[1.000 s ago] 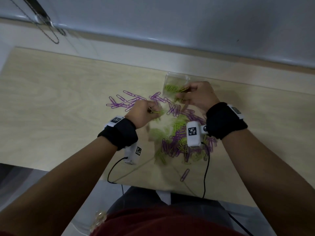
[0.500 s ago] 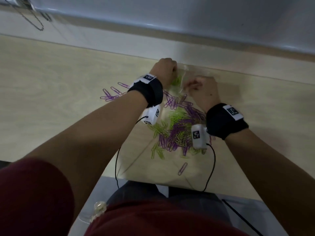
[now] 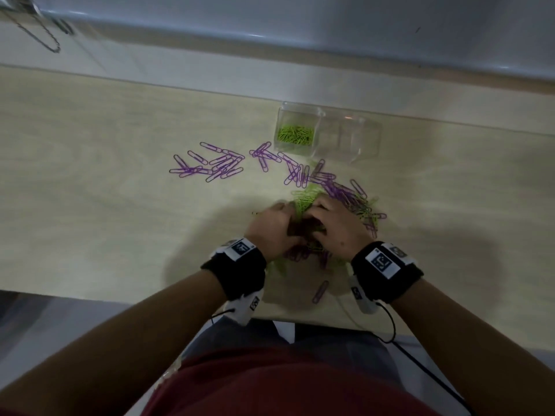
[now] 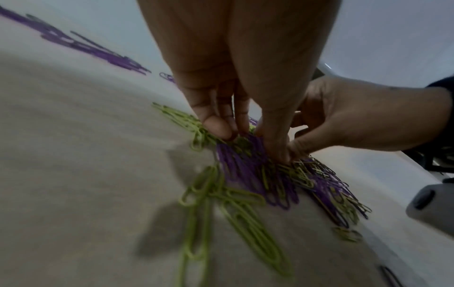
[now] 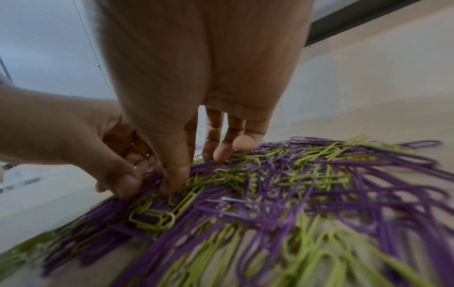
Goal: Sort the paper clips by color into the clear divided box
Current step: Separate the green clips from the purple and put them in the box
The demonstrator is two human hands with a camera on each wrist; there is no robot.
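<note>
Far left on the counter [image 3: 90, 163]: a loose scatter of purple clips [image 3: 210, 165], well apart from both hands. Right of that, a second small purple cluster [image 3: 262, 154], then a strand of purple running down toward the pile.

Near the counter's front edge, the mixed pile [image 3: 336, 205] of green and purple clips, lying under and between the hands. Left hand [image 3: 271, 231] on the pile's left side, fingertips [image 4: 218, 128] down on green clips at the pile's edge, thumb pressed into purple ones; fingers bent toward each other, but whether a clip is actually pinched cannot be told from the blur. Right hand [image 3: 338, 225] just beside it, nearly touching, fingertips [image 5: 222, 153] resting on the tangle and thumb dug in among green clips [image 5: 157, 217]; a grasp cannot be told here either. More green clips [image 4: 245, 219] spread on the near side of the left hand.

A single purple clip [image 3: 320, 292] alone in front of the pile, between the wrists.

Beyond the pile, toward the counter's back edge and slightly right: the box [image 3: 357, 139], clear and divided, well apart from both hands. Sorted green clips [image 3: 295, 135] in its leftmost compartment.
</note>
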